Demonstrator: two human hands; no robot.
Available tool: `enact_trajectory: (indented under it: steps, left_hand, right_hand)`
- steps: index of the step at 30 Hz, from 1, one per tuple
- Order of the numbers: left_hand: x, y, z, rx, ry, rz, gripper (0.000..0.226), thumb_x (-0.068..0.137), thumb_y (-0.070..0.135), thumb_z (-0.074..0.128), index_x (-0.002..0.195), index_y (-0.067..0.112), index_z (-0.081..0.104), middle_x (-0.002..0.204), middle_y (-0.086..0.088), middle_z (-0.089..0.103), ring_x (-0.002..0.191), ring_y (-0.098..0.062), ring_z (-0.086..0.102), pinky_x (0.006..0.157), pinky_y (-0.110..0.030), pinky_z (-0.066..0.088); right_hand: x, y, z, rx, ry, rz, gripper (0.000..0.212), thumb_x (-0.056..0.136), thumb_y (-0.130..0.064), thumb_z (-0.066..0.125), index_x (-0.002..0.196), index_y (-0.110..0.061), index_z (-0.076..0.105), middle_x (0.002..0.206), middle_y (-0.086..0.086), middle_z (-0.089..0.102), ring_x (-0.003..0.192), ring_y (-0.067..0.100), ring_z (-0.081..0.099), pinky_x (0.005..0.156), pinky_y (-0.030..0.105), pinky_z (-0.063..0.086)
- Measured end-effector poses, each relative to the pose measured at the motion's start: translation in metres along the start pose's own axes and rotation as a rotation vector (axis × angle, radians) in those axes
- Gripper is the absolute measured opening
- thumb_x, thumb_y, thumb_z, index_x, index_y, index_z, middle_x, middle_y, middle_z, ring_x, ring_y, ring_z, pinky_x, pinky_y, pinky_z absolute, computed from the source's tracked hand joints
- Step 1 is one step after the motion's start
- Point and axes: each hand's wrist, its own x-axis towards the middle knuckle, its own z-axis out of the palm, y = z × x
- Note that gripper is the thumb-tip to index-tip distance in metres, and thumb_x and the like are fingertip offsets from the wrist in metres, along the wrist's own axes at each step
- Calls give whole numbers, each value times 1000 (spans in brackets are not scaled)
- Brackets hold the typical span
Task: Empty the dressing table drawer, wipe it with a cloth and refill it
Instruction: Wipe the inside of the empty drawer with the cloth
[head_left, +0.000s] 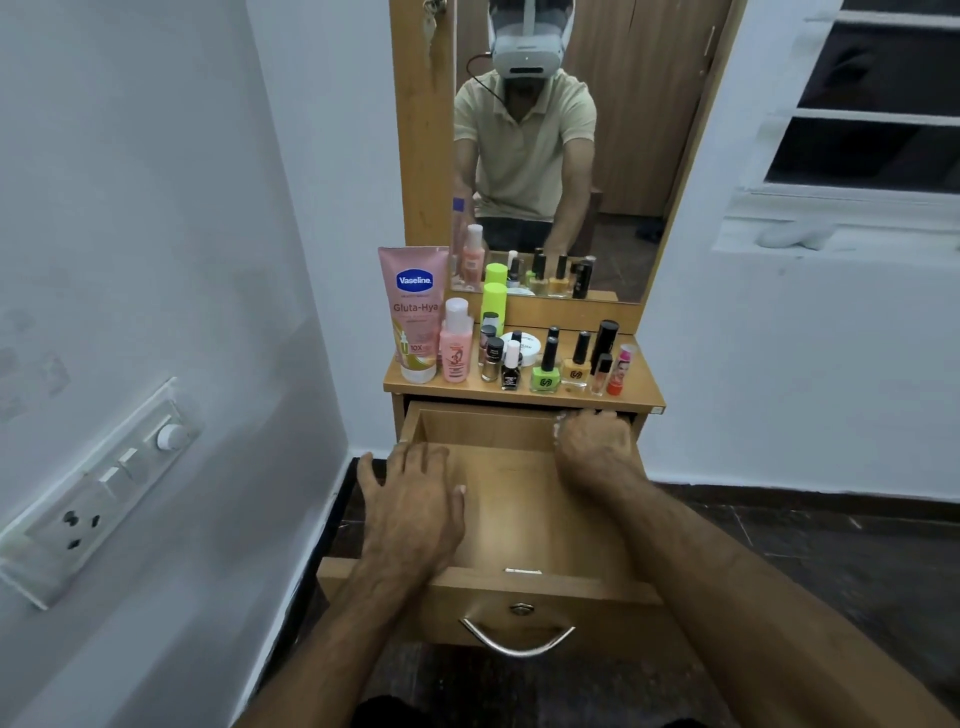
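The wooden drawer (519, 509) of the dressing table is pulled out, and its bare floor shows nothing inside. My left hand (415, 499) lies flat with spread fingers over the drawer's left wall. My right hand (592, 441) is at the drawer's back right corner, just under the table top (641, 382), knuckles up and fingers bent down. A small pale bit shows at its left edge; I cannot tell what it is or whether the hand holds it. No cloth is plainly in view.
The table top carries a pink Vaseline tube (415, 312), a pink bottle (456, 343), a white jar (525, 347) and several nail polish bottles (545, 371). A mirror (613, 156) stands behind them. A wall with a switchboard (98, 488) is close on the left, dark floor on the right.
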Motion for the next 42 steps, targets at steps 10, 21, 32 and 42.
enact_trajectory:
  steps: [10,21,32,42]
  left_hand:
    - [-3,5,0,3,143,66,41,99,43,45,131,22,60,134,-1,62,132,-20,50,120,-54,16]
    - [-11,23,-1,16,154,99,39,91,35,56,129,26,61,126,2,66,123,-21,53,112,-47,23]
    - [-17,28,9,-12,137,-15,44,95,44,48,135,27,56,133,1,63,126,-20,51,110,-46,25]
    - [-16,23,8,-39,109,-42,44,94,44,51,133,26,57,135,1,62,128,-21,49,110,-46,23]
  right_hand:
    - [-13,40,-28,116,-151,110,18,98,-31,58,92,-14,60,80,1,56,70,14,51,73,29,45]
    - [-81,66,-10,54,-171,0,16,94,-26,61,103,-15,69,83,-2,59,80,14,57,68,29,42]
    - [-102,113,5,380,-182,-55,9,85,-8,66,82,-8,75,66,0,61,68,20,59,53,26,40]
    - [-102,96,8,297,-114,-91,24,86,-7,64,103,-18,76,91,2,72,79,18,63,59,27,43]
